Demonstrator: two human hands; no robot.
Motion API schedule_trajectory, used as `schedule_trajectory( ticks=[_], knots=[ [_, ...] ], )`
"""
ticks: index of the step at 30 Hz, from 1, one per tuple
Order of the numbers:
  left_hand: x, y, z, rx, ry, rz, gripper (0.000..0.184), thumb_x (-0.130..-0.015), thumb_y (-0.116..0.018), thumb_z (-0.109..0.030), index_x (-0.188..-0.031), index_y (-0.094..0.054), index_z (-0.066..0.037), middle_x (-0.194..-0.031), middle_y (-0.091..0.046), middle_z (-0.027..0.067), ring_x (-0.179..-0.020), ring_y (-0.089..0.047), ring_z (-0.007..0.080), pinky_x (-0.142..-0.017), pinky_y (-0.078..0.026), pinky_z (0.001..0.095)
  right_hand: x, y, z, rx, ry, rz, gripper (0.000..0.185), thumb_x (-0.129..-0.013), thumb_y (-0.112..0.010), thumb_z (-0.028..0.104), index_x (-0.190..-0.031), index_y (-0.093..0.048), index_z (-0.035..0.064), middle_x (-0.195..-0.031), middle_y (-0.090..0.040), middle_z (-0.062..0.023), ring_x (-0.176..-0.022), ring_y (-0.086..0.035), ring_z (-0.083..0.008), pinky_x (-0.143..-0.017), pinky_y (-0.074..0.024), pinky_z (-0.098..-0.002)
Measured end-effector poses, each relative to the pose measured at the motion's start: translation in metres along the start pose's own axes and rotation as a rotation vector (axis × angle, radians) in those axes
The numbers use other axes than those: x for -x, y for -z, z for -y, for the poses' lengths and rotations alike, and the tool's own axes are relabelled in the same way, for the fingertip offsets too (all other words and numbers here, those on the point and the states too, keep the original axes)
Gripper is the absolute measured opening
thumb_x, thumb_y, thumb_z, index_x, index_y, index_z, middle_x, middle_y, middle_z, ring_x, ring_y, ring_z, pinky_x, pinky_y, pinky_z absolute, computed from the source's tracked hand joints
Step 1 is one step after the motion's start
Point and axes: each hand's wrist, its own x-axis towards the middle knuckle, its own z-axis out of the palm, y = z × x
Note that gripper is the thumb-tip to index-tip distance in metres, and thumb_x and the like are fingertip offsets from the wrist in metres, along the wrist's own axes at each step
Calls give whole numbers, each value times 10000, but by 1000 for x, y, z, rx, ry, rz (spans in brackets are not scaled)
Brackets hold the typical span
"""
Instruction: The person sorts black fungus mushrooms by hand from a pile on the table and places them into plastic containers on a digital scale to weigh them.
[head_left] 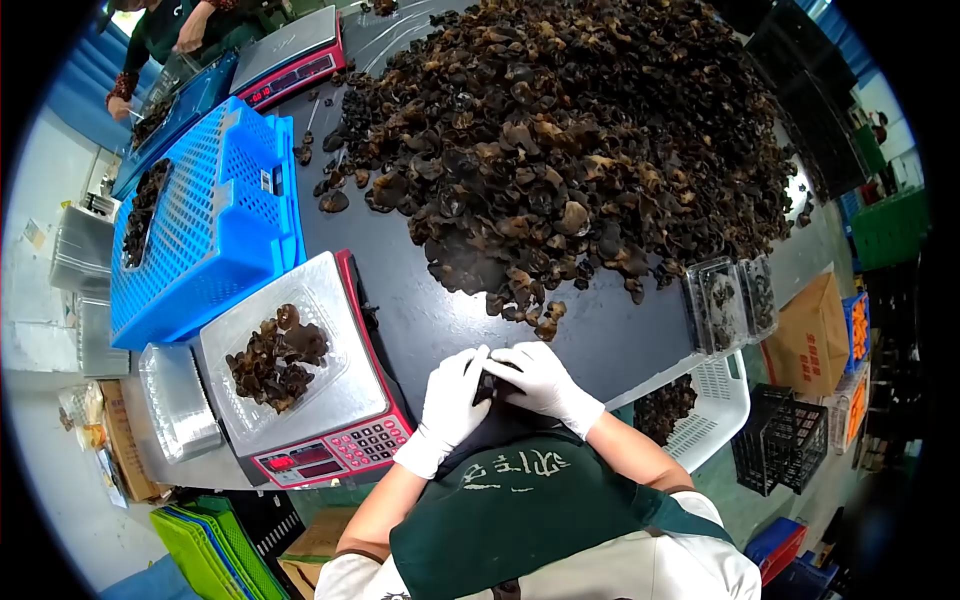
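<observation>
My left hand [455,398] and my right hand [545,383], both in white gloves, meet at the near edge of the dark table. Their fingers are closed around a dark piece of wood ear mushroom [487,386], mostly hidden by the gloves. Just beyond them spreads a large heap of brown-black wood ear mushrooms [580,150], with a few loose pieces at its near edge. To the left stands a red-and-silver digital scale [365,440]. On its pan sits a clear plastic tray [318,375] with a small pile of wood ears [277,358].
An upturned blue crate [215,190] carries another filled tray, beside stacked empty clear trays [178,405]. A second scale [290,65] stands farther back, near a co-worker's hands [192,28]. Clear boxes [716,305] lie at the right edge, above a white basket [715,430].
</observation>
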Motion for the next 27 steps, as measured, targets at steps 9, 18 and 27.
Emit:
schedule_trajectory(
  ticks=[9,18,27],
  knots=[
    [5,-7,-1,560,274,-122,450,-733,-677,33,-1169,-609,-53,-1091,-611,100,-1007,-613,219,-922,-471,314,-6,15,7,-1310,-890,-396,257,-904,-613,163,-1118,-623,20,-964,-655,-66,-801,-579,-116,-702,-497,-270],
    [29,134,-47,825,517,-413,456,-706,-722,24,-1146,-616,-33,-1095,-608,71,-994,-603,170,-884,-504,311,-21,32,11,-2441,-882,-297,372,-936,-547,287,-1212,-545,38,-1082,-591,-147,-857,-582,-283,-677,-498,-371],
    [95,206,84,-213,506,-906,374,-787,-586,40,-1156,-609,-16,-1151,-606,129,-1083,-575,256,-980,-438,356,-76,21,33,-2324,-901,-32,362,-907,-596,283,-1163,-569,28,-1081,-610,-154,-884,-599,-297,-701,-502,-388]
  ],
)
